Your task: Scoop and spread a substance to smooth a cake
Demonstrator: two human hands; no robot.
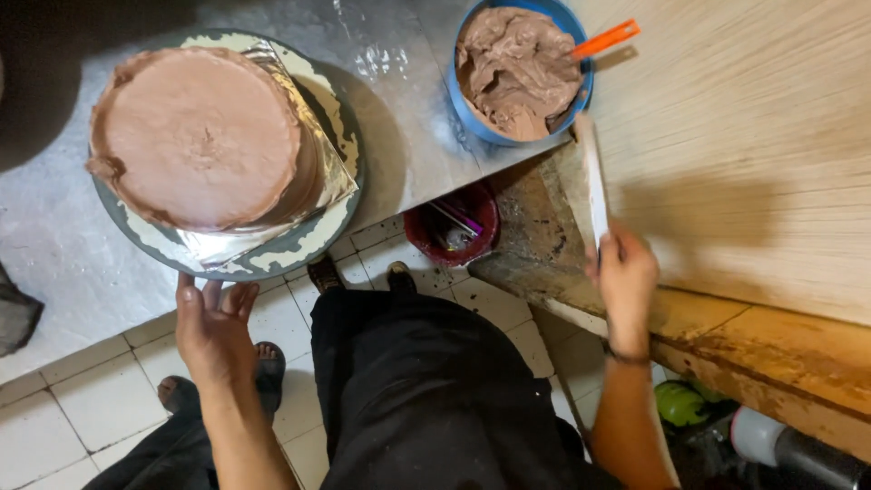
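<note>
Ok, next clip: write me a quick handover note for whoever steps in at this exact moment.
Left hand: open, fingertips at the edge of the turntable, holding nothing.
Right hand: grip closed on a long white scraper, its tip near the blue bowl of chocolate frosting.
Cake: on foil, top and sides coated, rim rough.
Left: probably smoothing the rim and sides.

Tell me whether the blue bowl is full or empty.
Nearly full: the blue bowl holds brown frosting heaped up to its rim, an orange handle sticking out.
</note>
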